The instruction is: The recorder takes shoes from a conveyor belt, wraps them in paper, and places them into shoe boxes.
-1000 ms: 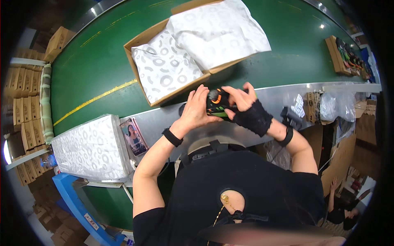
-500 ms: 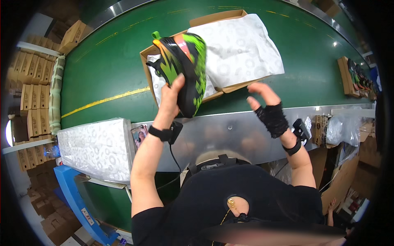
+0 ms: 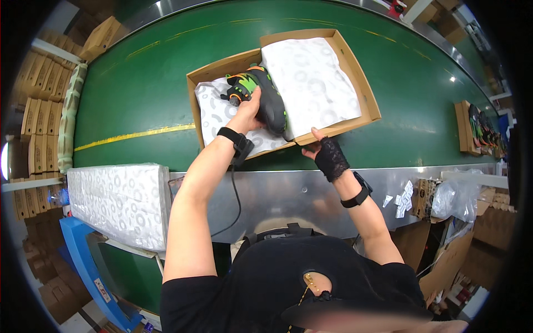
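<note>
A black sports shoe (image 3: 270, 106) with green and orange patches lies low over the left half of an open brown shoebox (image 3: 367, 105). My left hand (image 3: 247, 114) is closed around its side. White patterned tissue paper (image 3: 311, 83) lines the box, with one sheet (image 3: 214, 111) under the shoe and another spread over the right half. At the near edge of the box, close to its middle, my right hand (image 3: 328, 156) in a black fingerless glove grips the cardboard, thumb on top. Its other fingers are partly hidden under the edge.
Beneath the box runs a green conveyor belt (image 3: 139, 111) with a metal edge (image 3: 272, 194) nearest me. A wrapped stack of patterned paper (image 3: 116, 202) sits at left. Small white packets (image 3: 404, 201) lie at right, near a plastic bag (image 3: 456, 194). Farther right is another box of shoes (image 3: 467, 127).
My left hand has lowered the shoe into the box and turned it. My right hand has moved left onto the box edge. The right-hand paper now lies inside the cardboard sides.
</note>
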The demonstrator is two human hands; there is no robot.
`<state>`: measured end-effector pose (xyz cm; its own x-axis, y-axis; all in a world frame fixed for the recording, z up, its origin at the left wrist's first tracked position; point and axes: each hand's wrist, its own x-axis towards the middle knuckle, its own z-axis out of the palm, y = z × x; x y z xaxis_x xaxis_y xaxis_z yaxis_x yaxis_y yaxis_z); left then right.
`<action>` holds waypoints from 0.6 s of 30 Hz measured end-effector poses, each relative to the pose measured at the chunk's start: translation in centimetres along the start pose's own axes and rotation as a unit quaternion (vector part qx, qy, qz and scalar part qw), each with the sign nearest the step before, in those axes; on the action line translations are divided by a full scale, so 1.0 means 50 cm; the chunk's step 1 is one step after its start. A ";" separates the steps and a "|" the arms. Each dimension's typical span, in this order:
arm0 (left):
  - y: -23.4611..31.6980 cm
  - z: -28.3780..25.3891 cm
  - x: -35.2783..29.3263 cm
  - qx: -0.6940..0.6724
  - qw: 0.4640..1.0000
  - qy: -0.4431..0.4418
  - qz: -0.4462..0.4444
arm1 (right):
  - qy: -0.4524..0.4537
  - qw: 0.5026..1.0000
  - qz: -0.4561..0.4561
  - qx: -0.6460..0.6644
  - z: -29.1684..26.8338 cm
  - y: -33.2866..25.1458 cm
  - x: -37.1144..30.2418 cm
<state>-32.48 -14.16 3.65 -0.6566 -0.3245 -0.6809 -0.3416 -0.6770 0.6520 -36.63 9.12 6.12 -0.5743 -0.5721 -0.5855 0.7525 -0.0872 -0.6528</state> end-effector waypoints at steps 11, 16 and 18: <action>-0.039 -0.109 -0.234 -0.027 0.923 0.203 0.325 | 0.109 0.561 -0.556 -0.603 0.011 0.036 0.022; -0.135 -0.121 -0.149 0.236 0.865 0.292 0.333 | 0.054 0.384 -0.530 -0.754 -0.008 0.070 0.049; -0.140 -0.137 -0.143 0.206 0.882 0.289 0.312 | 0.053 0.375 -0.504 -0.777 -0.001 0.067 0.044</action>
<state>-20.79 -11.63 1.67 -0.3919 -0.9112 -0.1265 -0.3288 0.0103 0.9443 -35.40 7.59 2.64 -0.3855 -0.8445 0.3719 -0.9117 0.4106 -0.0125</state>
